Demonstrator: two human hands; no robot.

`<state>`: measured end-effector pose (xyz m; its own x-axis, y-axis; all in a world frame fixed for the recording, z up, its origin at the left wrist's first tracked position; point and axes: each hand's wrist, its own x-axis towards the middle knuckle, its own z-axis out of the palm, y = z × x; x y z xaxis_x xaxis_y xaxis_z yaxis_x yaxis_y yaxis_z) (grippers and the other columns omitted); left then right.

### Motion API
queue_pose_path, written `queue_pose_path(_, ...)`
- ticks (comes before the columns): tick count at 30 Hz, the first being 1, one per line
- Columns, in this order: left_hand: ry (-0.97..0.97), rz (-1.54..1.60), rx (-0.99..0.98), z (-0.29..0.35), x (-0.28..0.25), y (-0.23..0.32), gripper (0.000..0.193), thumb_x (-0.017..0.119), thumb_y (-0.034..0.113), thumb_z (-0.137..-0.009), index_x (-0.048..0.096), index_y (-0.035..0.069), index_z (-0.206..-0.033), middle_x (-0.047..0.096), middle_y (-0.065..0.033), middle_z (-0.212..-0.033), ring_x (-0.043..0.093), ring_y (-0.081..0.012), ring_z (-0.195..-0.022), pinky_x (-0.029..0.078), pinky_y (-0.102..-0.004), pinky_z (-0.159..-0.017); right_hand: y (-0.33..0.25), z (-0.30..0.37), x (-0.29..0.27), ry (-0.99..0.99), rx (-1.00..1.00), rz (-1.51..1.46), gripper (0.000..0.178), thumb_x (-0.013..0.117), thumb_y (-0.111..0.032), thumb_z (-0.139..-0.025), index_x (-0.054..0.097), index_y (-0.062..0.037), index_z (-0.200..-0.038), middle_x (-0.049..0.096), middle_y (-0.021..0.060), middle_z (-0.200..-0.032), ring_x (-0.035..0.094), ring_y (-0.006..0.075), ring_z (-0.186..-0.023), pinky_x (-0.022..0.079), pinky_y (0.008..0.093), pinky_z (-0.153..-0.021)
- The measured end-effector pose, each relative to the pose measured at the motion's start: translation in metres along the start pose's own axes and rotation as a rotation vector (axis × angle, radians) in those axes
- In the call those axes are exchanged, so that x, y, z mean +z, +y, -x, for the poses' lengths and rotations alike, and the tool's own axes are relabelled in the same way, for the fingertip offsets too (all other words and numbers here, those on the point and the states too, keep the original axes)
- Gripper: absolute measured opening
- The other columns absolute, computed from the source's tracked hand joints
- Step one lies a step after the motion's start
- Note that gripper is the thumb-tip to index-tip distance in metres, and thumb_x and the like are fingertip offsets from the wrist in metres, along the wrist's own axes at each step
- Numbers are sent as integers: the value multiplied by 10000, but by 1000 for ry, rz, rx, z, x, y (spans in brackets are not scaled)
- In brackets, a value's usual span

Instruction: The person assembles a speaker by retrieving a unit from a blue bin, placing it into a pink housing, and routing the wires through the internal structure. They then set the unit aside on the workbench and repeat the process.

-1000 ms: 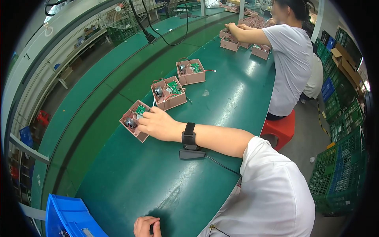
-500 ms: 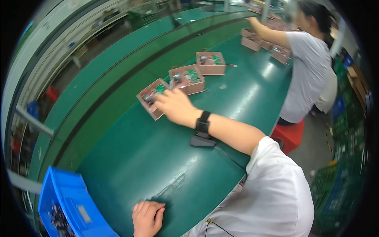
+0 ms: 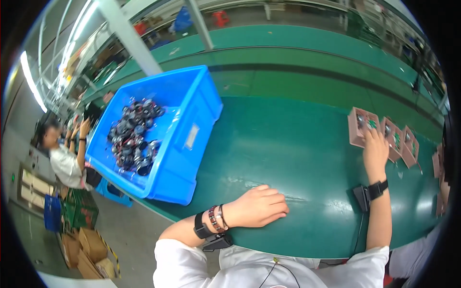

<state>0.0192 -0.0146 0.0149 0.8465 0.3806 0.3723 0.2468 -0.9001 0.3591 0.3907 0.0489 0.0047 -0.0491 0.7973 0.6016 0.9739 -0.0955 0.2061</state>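
My right hand reaches to the nearest pink open-topped box at the right of the table. Its fingers close over the box's near right corner, hiding part of the inside. A round silver-dark part and a green circuit board show in that box. Two similar pink boxes, a middle one and a farther one, stand beside it. My left hand rests on the table near the front edge, fingers curled together with nothing seen in them.
A large blue bin at the left holds a heap of small dark round parts with wires. More pink boxes lie at the right edge. A co-worker is at the far left; a white sleeve shows at the lower right.
The view has swung left, bringing the blue bin fully into sight and the boxes to the right side. My right hand stays at the nearest box; my left hand still rests on the table.
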Motion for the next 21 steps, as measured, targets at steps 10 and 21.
queue_pose_path(10,57,-28,26,7,5,-7,57,608,223,-901,624,169,-911,502,20,-781,510,-153,-725,376,-312,-640,29,-1,9,-203,98,153,141,641,-140,-815,601,-112,-947,579,28,-941,590,236,-951,460,408,-716)
queue_pose_path(21,-58,-42,4,-8,-4,-9,78,667,185,-843,656,140,-905,598,-1,-831,565,-188,-763,409,-317,-671,23,-5,3,-216,223,167,153,578,-145,-826,695,-154,-924,674,85,-888,661,253,-856,529,401,-711)
